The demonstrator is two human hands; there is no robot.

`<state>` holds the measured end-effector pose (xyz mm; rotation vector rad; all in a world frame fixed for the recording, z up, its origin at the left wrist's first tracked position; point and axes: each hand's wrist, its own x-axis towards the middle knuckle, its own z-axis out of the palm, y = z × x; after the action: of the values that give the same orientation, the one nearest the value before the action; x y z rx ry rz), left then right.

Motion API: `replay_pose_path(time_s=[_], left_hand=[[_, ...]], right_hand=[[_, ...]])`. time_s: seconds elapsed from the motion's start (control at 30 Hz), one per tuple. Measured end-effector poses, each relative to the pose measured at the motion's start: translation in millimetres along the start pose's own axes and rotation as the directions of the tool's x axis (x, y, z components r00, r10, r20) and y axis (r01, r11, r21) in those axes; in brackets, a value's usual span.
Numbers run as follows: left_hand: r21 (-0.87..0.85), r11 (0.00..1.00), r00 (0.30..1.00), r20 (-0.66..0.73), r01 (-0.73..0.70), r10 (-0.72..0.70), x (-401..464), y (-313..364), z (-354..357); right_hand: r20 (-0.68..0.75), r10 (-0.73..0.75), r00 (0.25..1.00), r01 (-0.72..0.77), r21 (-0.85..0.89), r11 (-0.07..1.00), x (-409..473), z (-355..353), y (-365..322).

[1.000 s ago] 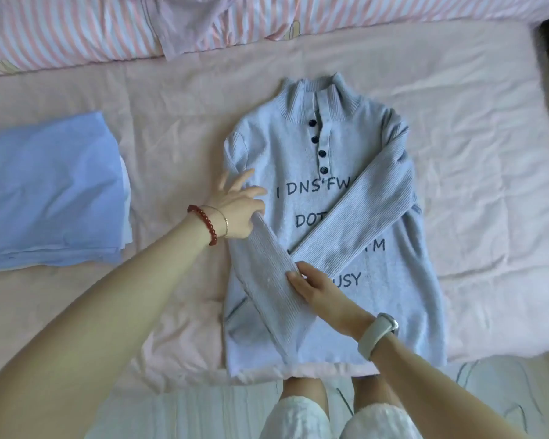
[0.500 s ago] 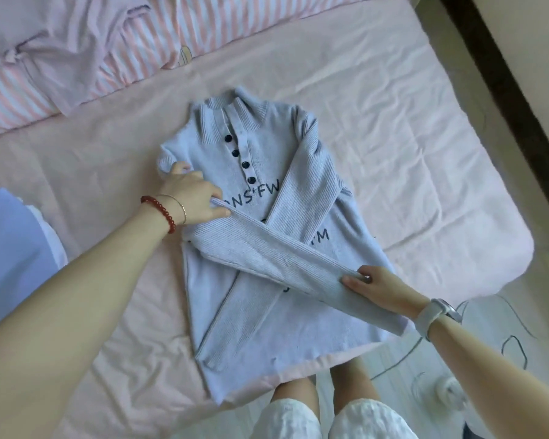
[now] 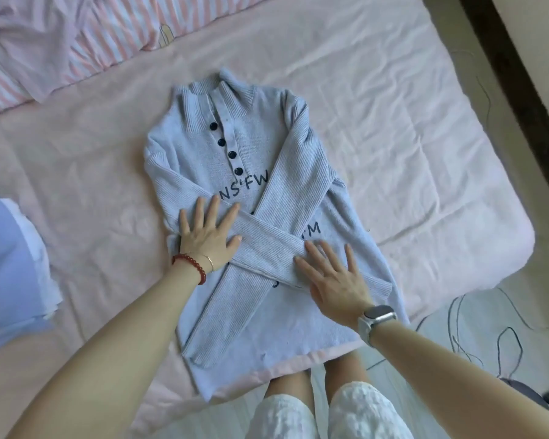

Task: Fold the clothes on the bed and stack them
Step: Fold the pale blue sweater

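A light grey-blue knit sweater [image 3: 254, 147] with dark buttons and printed letters lies face up on the pink bed sheet [image 3: 393, 128]. Both its sleeves are folded across the chest and cross each other. My left hand [image 3: 208, 231] lies flat with spread fingers on the left sleeve near the sweater's left side. My right hand [image 3: 333, 277] presses flat on the cuff end of that sleeve at the sweater's right side. Neither hand grips the cloth.
A folded blue garment [image 3: 10, 274] lies at the left edge of the bed. A pink striped quilt [image 3: 86, 42] and a pale lilac garment [image 3: 19, 36] are bunched at the head. The bed's corner [image 3: 520, 242] is at right, with cables on the floor.
My right hand has let go of the left sleeve's cuff and now lies flat on it. My left hand opened and flattened on the sleeve. The view shifted slightly.
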<state>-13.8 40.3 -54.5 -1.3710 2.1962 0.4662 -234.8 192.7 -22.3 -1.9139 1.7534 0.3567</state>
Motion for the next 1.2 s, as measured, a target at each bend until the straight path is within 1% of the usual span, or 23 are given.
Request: replay_pose_path(time_s=[0.03,0.07,0.1,0.13,0.2,0.23,0.3,0.33,0.4,0.47,0.5,0.53,0.57,0.63,0.73,0.77,0.8,0.87,0.93,1.0,1.03,1.13,1.2], left_hand=[[-0.033,0.999,1.0,0.002,-0.003,0.003,4.2,1.1,-6.3],[-0.074,0.997,1.0,-0.025,-0.007,0.005,7.4,1.6,-14.9],[-0.123,0.992,0.997,-0.081,-0.011,0.001,9.9,1.2,-24.5],[-0.164,0.986,0.987,-0.16,-0.011,-0.016,12.0,-1.0,-34.2],[-0.206,0.978,0.94,-0.325,0.039,-0.106,17.6,-10.0,-52.7],[-0.226,0.97,0.907,-0.385,0.086,-0.17,22.5,-17.2,-61.2],[-0.273,0.947,0.846,-0.452,0.169,-0.282,36.7,-35.4,-75.9],[-0.302,0.931,0.827,-0.456,0.204,-0.329,45.5,-45.6,-82.4],[-0.388,0.878,0.809,-0.397,0.279,-0.433,64.1,-65.8,-92.7],[-0.507,0.792,0.812,-0.267,0.339,-0.518,84.1,-83.7,-97.6],[-0.558,0.754,0.827,-0.198,0.346,-0.526,93.4,-90.5,-98.2],[-0.591,0.734,0.846,-0.154,0.335,-0.51,101.8,-96.0,-97.8],[-0.609,0.732,0.86,-0.153,0.305,-0.486,110.2,-100.1,-96.8],[-0.653,0.72,0.866,-0.197,0.233,-0.46,123.9,-104.5,-96.2],[-0.822,0.548,0.864,-0.154,0.157,-0.479,138.6,-106.0,-100.6],[-0.827,0.546,0.864,-0.173,0.133,-0.472,140.5,-105.5,-103.0],[-0.813,0.572,0.856,-0.216,0.109,-0.47,140.1,-104.6,-105.5],[-0.777,0.628,0.816,-0.338,0.039,-0.469,130.9,-99.7,-111.0],[-0.751,0.659,0.779,-0.441,-0.049,-0.445,107.6,-90.7,-113.5],[-0.711,0.697,0.772,-0.495,-0.096,-0.398,75.3,-82.3,-107.7],[-0.676,0.73,0.776,-0.511,-0.098,-0.369,57.3,-79.0,-103.0],[-0.492,0.865,0.805,-0.551,-0.1,-0.221,6.2,-70.1,-86.8],[-0.384,0.909,0.84,-0.537,-0.164,-0.075,-21.2,-63.0,-77.8]], right_hand=[[0.04,0.009,0.999,-0.009,0.011,1.0,8.4,-3.3,0.0],[0.02,0.0,1.0,-0.001,0.041,0.999,15.9,-9.7,-1.5],[-0.059,-0.014,0.998,0.019,0.078,0.997,23.4,-20.5,-3.6],[-0.174,-0.017,0.985,0.035,0.103,0.994,33.2,-31.3,-4.1],[-0.368,-0.005,0.93,0.065,0.151,0.986,56.5,-54.3,-0.2],[-0.412,0.014,0.911,0.065,0.177,0.982,71.3,-67.6,2.9],[-0.475,0.073,0.877,0.033,0.213,0.977,106.9,-92.3,11.7],[-0.478,0.11,0.871,-0.001,0.223,0.975,126.4,-103.9,17.4],[-0.462,0.147,0.875,-0.045,0.225,0.973,164.0,-124.3,27.5],[-0.411,0.161,0.897,-0.052,0.263,0.963,198.6,-138.2,38.0],[-0.356,0.168,0.919,-0.058,0.299,0.952,214.3,-143.2,43.1],[-0.295,0.167,0.941,-0.067,0.321,0.945,229.2,-145.9,47.7],[-0.244,0.16,0.957,-0.076,0.321,0.944,243.4,-147.0,52.3],[-0.188,0.162,0.969,-0.087,0.355,0.931,267.4,-151.3,59.2],[-0.12,0.17,0.978,-0.086,0.512,0.854,294.2,-165.7,63.7],[-0.097,0.148,0.984,-0.077,0.523,0.849,298.1,-170.4,63.7],[-0.1,0.12,0.988,-0.052,0.516,0.855,299.3,-173.7,63.6],[-0.188,0.054,0.981,0.043,0.477,0.878,292.6,-179.0,61.5],[-0.348,-0.016,0.937,0.166,0.407,0.898,272.1,-179.4,58.4],[-0.487,-0.102,0.867,0.287,0.322,0.902,240.9,-175.1,57.8],[-0.521,-0.152,0.84,0.332,0.272,0.903,223.5,-171.8,58.4],[-0.53,-0.281,0.8,0.405,0.131,0.905,173.9,-156.2,62.2],[-0.48,-0.349,0.805,0.413,0.031,0.91,145.2,-142.6,63.9]])
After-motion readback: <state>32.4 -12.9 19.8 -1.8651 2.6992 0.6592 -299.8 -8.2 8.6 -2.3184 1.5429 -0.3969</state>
